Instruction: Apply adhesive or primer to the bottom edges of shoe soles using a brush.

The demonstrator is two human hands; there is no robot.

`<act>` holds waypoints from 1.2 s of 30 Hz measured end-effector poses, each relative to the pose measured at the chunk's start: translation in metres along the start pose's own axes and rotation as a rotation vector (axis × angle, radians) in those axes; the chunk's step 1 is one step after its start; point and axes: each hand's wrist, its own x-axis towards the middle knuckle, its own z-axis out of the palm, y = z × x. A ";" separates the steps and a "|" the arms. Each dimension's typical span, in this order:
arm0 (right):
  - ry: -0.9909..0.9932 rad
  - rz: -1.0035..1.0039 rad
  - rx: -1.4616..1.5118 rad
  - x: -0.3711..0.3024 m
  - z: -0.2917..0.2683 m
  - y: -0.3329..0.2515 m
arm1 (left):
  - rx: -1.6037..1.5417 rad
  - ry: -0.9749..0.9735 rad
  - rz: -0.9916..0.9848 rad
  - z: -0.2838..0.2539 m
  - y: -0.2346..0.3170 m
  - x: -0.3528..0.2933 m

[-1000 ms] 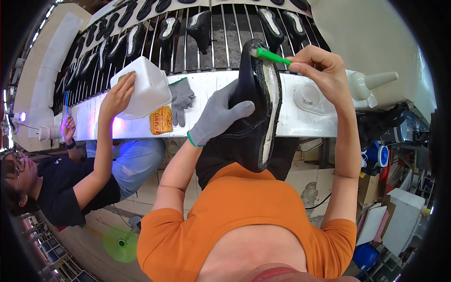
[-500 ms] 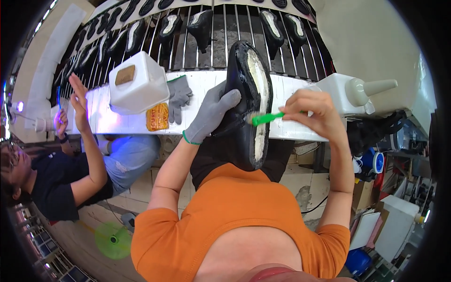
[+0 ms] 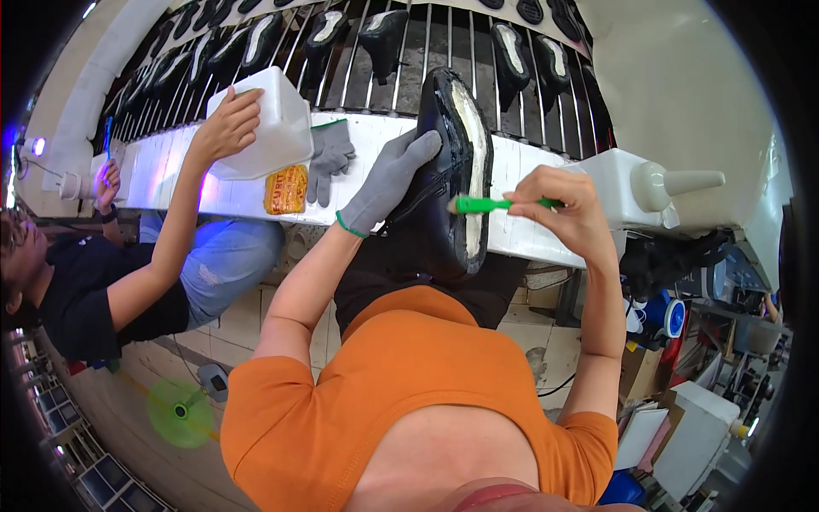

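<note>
My left hand (image 3: 388, 183), in a grey knit glove, is closed round the side of a black boot (image 3: 437, 230). The boot is held sole up, its toe and heel lying along my line of sight, over my lap and the table edge. A whitish strip (image 3: 471, 128) runs down the middle of its underside, framed by a black rim. My bare right hand (image 3: 567, 205) pinches the green handle of a small brush (image 3: 495, 205). The bristle end lies over the left rim of the underside; whether it touches cannot be told.
A co-worker's hand (image 3: 229, 126) rests on a white plastic container (image 3: 286, 128) at left. Beside it lie a grey glove (image 3: 328, 162) and a yellow-orange packet (image 3: 286, 189). A white spouted bottle (image 3: 618, 183) stands right. Behind, a roller conveyor (image 3: 444, 51) carries several black shoes.
The co-worker's raised hand has come down onto the white container. My brush has shifted slightly toward the left rim of the underside. My view has tilted a little.
</note>
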 end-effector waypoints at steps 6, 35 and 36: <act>-0.156 0.019 0.118 -0.005 0.004 -0.003 | -0.065 -0.044 -0.154 -0.008 -0.011 0.005; -0.344 -0.028 0.317 0.045 0.009 0.018 | -0.379 -0.554 -0.707 0.024 -0.016 -0.058; -0.361 -0.036 0.273 0.045 0.008 0.018 | -0.364 -0.558 -0.710 0.023 -0.015 -0.060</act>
